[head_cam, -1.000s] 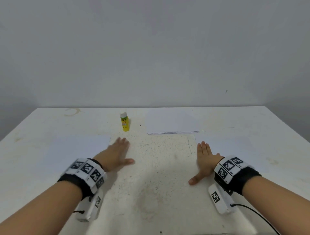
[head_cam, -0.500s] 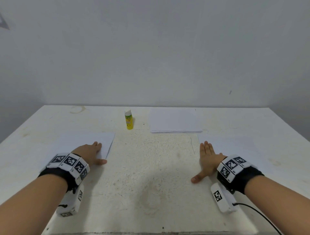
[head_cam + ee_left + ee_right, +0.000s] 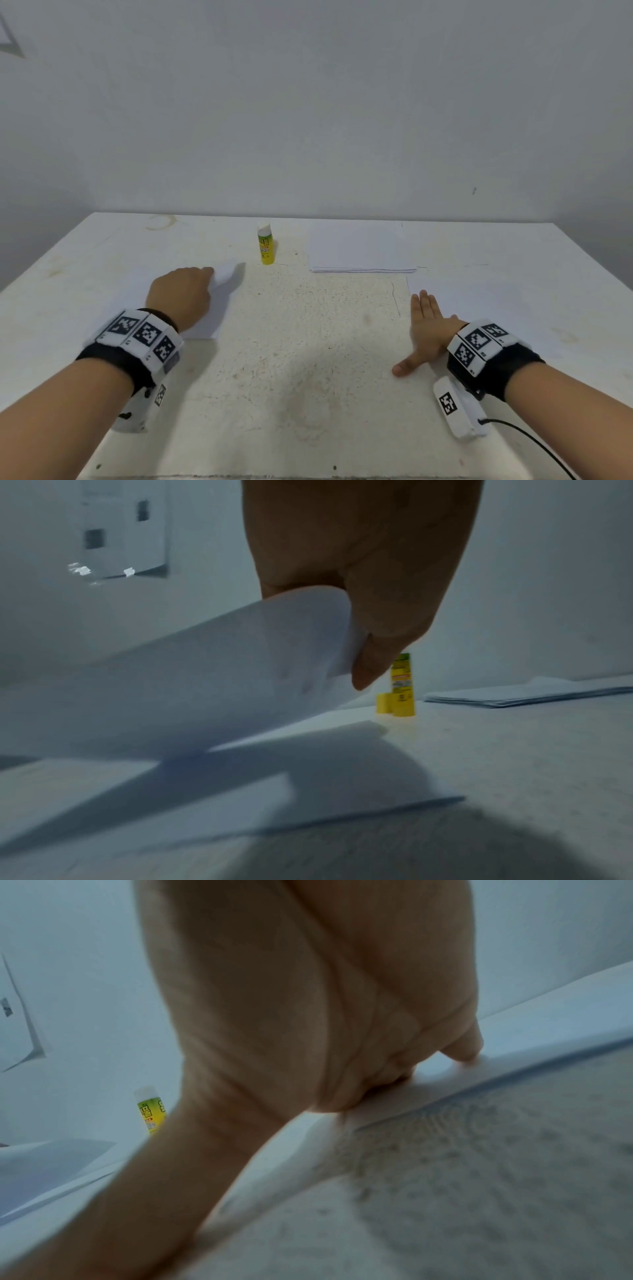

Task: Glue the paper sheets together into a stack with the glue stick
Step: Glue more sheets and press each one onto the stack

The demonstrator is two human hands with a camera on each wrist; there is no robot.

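While the left hand (image 3: 180, 293) pinches the far right corner of a paper sheet (image 3: 219, 301) on the left side of the table (image 3: 308, 394), that corner curls up off the surface. From the left wrist view, the thumb (image 3: 380, 653) and the fingers behind it are closed on the lifted corner of this sheet (image 3: 212, 674), which bends upward over its own shadow; the rest of the sheet lies flat on the table. Whether a second sheet lies beneath it cannot be told.

On the right side, the right hand (image 3: 426, 329) lies flat, palm down, with straight fingers held together pointing far and the thumb spread out to the left. It holds nothing. Its fingers rest at the near left edge of another sheet (image 3: 479, 298) lying flat on the table's right part; the right wrist view shows the fingertips (image 3: 462, 1053) pressing down on that white paper.

Far from both hands, a glue stick (image 3: 265, 243) stands upright on the table, yellow and green with a white cap, capped and untouched. Just right of it, apart from it, a paper stack (image 3: 359, 250) lies flat near the far edge. Both wrists wear black bands (image 3: 493, 356) with checkered marker tags, and a black cable (image 3: 534, 445) runs from the right one.
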